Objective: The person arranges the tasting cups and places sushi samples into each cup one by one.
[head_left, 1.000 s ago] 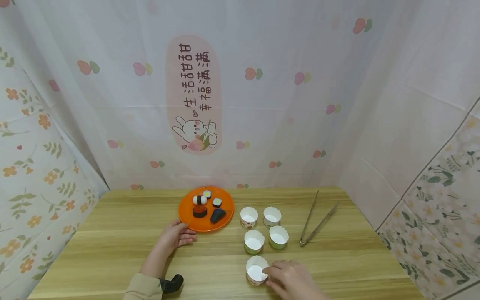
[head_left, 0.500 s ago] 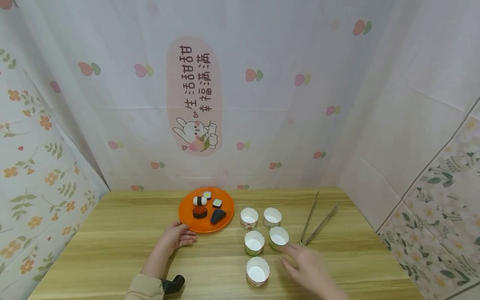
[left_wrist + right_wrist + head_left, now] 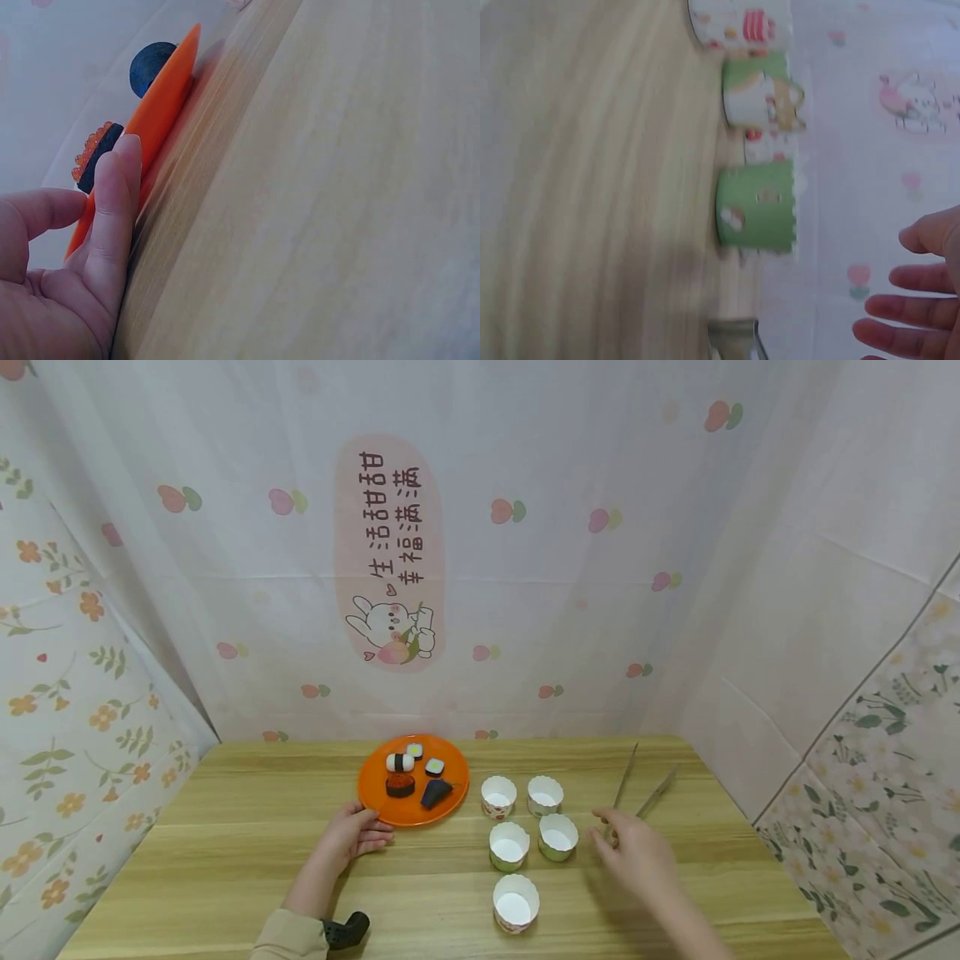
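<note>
The left hand (image 3: 351, 837) holds the near left rim of the orange plate (image 3: 373, 795), thumb on the upper side and fingers along the underside in the left wrist view. On it lie a salmon-roe sushi piece (image 3: 400, 785), a white piece with a black band (image 3: 400, 762), two small rolls and a dark eggplant-shaped piece (image 3: 435, 793). Over the joined end of the metal tongs (image 3: 657, 792) is the right hand (image 3: 637, 853), covering part of them. Its fingers are spread and apart from the tongs' end (image 3: 735, 337) in the right wrist view.
Several white-lined paper baking cups stand between plate and tongs, the nearest cup (image 3: 515, 903) at the front and a green cup (image 3: 558, 837) just left of the right hand. A printed curtain (image 3: 585, 610) hangs behind the wooden table (image 3: 247, 810).
The right hand has left the nearest cup, passed the green cup and moved right and away to the tongs. Left hand and plate have stayed put.
</note>
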### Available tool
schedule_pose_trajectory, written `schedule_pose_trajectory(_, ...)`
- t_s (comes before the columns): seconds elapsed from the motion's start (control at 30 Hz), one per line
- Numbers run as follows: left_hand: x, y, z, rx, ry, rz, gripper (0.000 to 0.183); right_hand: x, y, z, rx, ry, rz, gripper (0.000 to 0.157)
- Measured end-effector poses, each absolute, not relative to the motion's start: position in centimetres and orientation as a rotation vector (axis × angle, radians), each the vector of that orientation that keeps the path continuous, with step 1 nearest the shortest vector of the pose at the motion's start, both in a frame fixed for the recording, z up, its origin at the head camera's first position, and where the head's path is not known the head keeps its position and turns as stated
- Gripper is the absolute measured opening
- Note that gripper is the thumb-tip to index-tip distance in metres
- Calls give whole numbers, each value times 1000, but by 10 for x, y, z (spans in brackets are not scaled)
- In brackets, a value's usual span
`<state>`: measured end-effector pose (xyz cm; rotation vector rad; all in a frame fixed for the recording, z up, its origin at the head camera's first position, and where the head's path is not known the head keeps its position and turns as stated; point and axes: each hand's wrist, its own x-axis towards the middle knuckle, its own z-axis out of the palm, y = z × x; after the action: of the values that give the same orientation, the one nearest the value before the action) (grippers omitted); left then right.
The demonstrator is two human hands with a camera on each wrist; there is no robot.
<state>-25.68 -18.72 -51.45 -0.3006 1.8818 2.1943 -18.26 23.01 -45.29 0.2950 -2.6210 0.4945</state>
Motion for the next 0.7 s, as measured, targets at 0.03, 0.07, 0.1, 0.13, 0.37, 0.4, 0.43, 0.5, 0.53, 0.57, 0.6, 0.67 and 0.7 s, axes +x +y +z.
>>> schedule_pose_trajectory(0.03, -257, -187, -515, -301, 1883, 2194, 30, -185, 233, -452, 264, -2636, 509, 28)
schedule_pose_trajectory(0.07, -257, -187, -515, -300, 1885, 2193, 30, -187, 236, -452, 233, -2646, 526, 30)
schedule_pose_trajectory(0.1, -257, -187, -515, -299, 1886, 2192, 30, -189, 239, -451, 204, -2654, 544, 32)
schedule_pose_trajectory(0.13, -257, -187, -515, -300, 1886, 2193, 30, -191, 242, -451, 179, -2658, 566, 34)
schedule_pose_trajectory(0.37, -257, -187, -516, -297, 1887, 2198, 32, -199, 258, -450, 14, -2741, 675, 55)
schedule_pose_trajectory(0.4, -257, -187, -516, -296, 1888, 2197, 32, -200, 260, -450, -11, -2757, 685, 60)
schedule_pose_trajectory(0.43, -256, -187, -516, -296, 1889, 2195, 33, -201, 261, -451, -37, -2772, 693, 65)
schedule_pose_trajectory(0.5, -256, -187, -516, -297, 1892, 2195, 33, -204, 265, -452, -87, -2798, 710, 74)
schedule_pose_trajectory(0.53, -256, -187, -515, -296, 1894, 2194, 33, -205, 267, -453, -113, -2809, 711, 77)
schedule_pose_trajectory(0.57, -256, -187, -515, -297, 1894, 2195, 33, -207, 268, -455, -141, -2819, 710, 81)
schedule_pose_trajectory(0.6, -256, -187, -515, -296, 1893, 2195, 32, -208, 270, -456, -166, -2827, 706, 83)
schedule_pose_trajectory(0.67, -256, -187, -515, -291, 1893, 2198, 31, -211, 273, -458, -209, -2836, 703, 88)
schedule_pose_trajectory(0.7, -256, -187, -515, -287, 1893, 2199, 31, -213, 274, -459, -233, -2840, 705, 90)
